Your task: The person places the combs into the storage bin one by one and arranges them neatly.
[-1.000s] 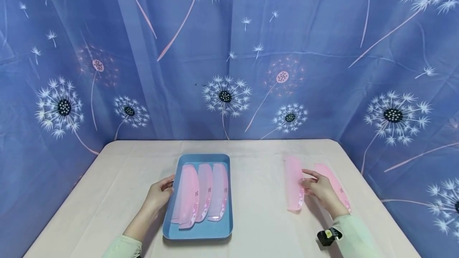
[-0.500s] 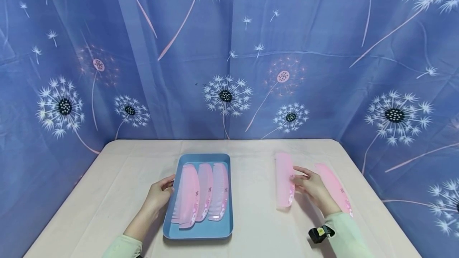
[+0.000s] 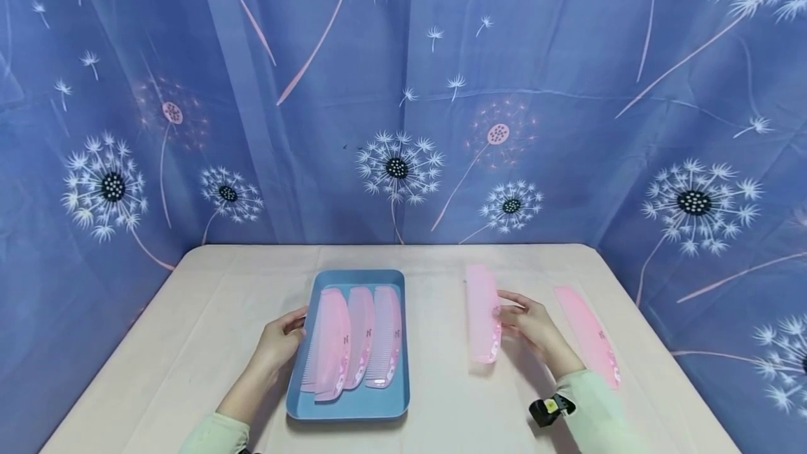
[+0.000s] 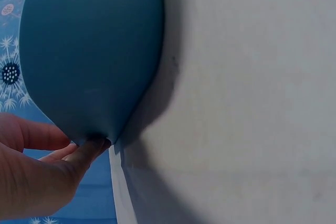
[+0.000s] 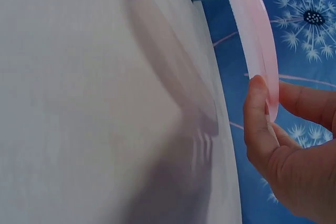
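My right hand (image 3: 528,322) pinches a translucent pink comb (image 3: 482,314) between thumb and fingers, gripping its curved spine edge. In the right wrist view that comb (image 5: 254,30) is held above the table, its shadow lying on the cloth apart from it. A blue rectangular tray (image 3: 349,408) stands left of centre with several pink combs (image 3: 334,345) inside, teeth facing left and partly overlapping. At the tray's left side is my left hand (image 3: 277,342); in the left wrist view its thumb and fingers pinch the tray wall (image 4: 94,51).
Another pink comb (image 3: 588,335) lies slanted on the table at the right, beyond my right hand. A pale cloth covers the table (image 3: 441,398). Blue dandelion-print curtains (image 3: 403,90) hang behind and at both sides.
My right hand has carried the comb leftward, toward the tray and away from the comb lying at the right. The left hand and the tray stay in place.
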`<state>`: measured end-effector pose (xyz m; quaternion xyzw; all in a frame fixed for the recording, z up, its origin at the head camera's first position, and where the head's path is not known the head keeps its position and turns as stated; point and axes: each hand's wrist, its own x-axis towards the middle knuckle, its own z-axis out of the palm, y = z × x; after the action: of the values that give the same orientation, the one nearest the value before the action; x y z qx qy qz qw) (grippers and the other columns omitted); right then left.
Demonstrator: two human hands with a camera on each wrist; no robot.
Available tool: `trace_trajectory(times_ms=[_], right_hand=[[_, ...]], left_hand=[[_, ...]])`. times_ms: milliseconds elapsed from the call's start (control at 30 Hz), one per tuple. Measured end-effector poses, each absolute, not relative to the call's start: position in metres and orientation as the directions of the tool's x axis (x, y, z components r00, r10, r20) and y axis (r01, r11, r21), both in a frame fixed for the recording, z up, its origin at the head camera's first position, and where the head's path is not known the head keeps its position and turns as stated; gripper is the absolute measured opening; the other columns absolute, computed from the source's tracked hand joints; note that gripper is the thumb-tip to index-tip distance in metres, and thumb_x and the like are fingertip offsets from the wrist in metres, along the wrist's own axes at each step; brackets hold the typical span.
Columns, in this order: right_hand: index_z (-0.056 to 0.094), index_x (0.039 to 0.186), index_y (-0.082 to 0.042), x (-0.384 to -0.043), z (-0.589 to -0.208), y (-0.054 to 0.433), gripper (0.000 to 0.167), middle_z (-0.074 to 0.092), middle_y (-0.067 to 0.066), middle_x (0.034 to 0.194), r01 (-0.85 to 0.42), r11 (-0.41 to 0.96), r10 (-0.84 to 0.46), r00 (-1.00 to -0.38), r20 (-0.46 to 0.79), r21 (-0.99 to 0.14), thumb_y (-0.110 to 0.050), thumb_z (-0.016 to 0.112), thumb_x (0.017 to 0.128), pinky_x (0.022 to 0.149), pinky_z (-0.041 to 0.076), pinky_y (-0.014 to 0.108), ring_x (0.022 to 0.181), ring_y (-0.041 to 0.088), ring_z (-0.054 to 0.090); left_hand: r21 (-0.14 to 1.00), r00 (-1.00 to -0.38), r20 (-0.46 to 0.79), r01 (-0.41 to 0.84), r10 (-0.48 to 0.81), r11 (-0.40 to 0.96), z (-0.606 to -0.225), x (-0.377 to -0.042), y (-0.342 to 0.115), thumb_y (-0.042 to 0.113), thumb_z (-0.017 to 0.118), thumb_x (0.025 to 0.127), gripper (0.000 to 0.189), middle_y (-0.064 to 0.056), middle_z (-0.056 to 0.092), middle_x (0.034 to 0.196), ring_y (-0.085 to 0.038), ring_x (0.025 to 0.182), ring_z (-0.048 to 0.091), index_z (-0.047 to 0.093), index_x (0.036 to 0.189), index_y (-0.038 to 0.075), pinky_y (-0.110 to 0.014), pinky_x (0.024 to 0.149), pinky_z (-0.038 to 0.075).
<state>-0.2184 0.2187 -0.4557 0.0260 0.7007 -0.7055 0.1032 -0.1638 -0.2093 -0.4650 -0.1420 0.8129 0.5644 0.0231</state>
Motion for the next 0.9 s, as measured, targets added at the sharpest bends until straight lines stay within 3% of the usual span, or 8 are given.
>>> trace_trajectory(times_ms=[900], right_hand=[[0.042,0.137,0.011,-0.221,-0.454,0.172,0.057,0.068,0.007,0.089,0.174,-0.027,-0.205,-0.965,-0.165,-0.984,0.009,0.062,0.083,0.073,0.059,0.031,0.076,0.015,0.067]], left_hand=[[0.909,-0.958,-0.195,-0.258,-0.211,0.328,-0.463,-0.165,-0.207,-0.005,0.043,0.091,0.049,-0.03,0.048,0.134,-0.042,0.125,0.045,0.041,0.141,-0.006,-0.052,0.104,0.04]])
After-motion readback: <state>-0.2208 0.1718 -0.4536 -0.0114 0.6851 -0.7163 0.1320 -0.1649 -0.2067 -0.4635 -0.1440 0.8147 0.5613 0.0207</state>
